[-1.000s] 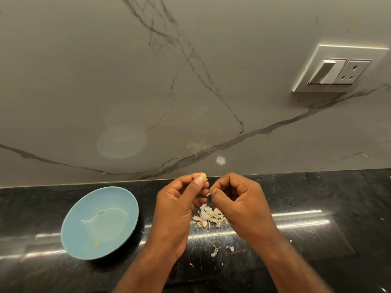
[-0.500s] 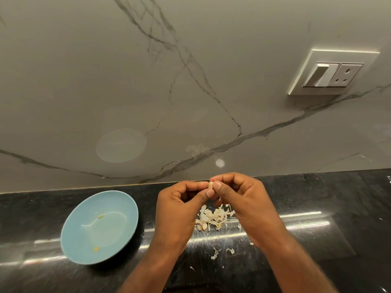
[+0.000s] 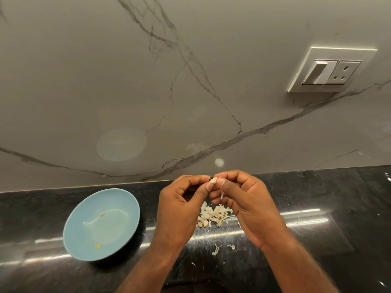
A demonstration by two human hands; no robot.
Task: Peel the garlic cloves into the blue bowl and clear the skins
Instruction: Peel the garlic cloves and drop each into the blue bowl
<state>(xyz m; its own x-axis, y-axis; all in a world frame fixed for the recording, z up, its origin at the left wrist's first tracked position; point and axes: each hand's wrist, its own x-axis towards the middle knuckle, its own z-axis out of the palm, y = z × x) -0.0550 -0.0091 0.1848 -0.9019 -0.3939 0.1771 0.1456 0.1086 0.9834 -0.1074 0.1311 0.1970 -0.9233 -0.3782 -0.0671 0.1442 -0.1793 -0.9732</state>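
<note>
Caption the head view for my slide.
The left hand and right hand pinch a small pale garlic clove above papery garlic skins on a black stone counter, beside a round light-blue bowl.

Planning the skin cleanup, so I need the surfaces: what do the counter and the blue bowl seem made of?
Counter: looks like polished black stone, perhaps granite; faintly speckled, mirror-glossy, with bright streaks of reflected light.
Blue bowl: probably glazed ceramic, though melamine is possible; smooth, opaque, evenly coloured, with a soft sheen in its well.
</note>
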